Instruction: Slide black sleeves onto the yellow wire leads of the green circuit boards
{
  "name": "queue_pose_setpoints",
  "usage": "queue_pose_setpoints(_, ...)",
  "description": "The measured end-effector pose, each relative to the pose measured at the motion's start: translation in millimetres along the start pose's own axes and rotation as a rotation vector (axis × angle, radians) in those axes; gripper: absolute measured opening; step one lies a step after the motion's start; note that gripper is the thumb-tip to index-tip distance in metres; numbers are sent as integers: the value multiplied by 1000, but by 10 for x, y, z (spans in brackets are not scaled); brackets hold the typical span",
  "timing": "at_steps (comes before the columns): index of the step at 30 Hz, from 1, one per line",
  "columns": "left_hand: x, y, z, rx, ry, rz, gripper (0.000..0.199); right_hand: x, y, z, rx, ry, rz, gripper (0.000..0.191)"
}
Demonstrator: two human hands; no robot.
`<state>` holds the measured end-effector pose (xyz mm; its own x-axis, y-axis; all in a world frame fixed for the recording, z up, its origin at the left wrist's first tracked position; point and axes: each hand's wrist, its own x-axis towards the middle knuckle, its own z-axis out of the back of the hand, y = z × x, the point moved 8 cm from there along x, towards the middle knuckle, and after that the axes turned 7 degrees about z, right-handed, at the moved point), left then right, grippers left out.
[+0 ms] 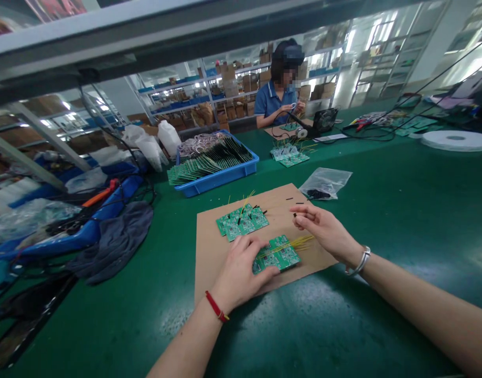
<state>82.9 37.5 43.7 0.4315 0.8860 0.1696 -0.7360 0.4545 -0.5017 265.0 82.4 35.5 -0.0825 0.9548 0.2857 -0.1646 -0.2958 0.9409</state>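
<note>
Our left hand (pixel 238 275), curled over a green circuit board (pixel 280 254) trailing yellow wires at lower centre, lies on a brown cardboard sheet (pixel 209 247), its grip unclear; our right hand (pixel 323 231) pinches a small black piece (pixel 295 215) between thumb and fingertips above the sheet.

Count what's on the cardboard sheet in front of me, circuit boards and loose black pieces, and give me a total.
Green circuit boards: 3
Loose black pieces: 2
Total: 5
</note>
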Motion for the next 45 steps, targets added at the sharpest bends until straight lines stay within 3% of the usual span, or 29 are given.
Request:
queue_pose_setpoints(2,27,-20,-8,39,-16,16,23,-34,-15,-9,13,-6,-14,29)
queue_pose_setpoints(5,71,-36,-35,96,-18,50,14,-73,-63,-33,35,-3,-28,27)
queue_pose_setpoints(17,351,-79,-100,241,229,112,16,-152,-163,-153,77,18,-47,26)
queue_pose_setpoints(29,274,-123,-233,377,167,71,17,-140,-101,-80,43,-25,4,23)
queue_pose_setpoints(37,210,46,-83,175,158,124,16,-135,-104,-1,53,-104,8,22)
queue_pose_setpoints(45,233,-66,-127,125,142,35,13,-158,-100,-73,54,-64,22,22)
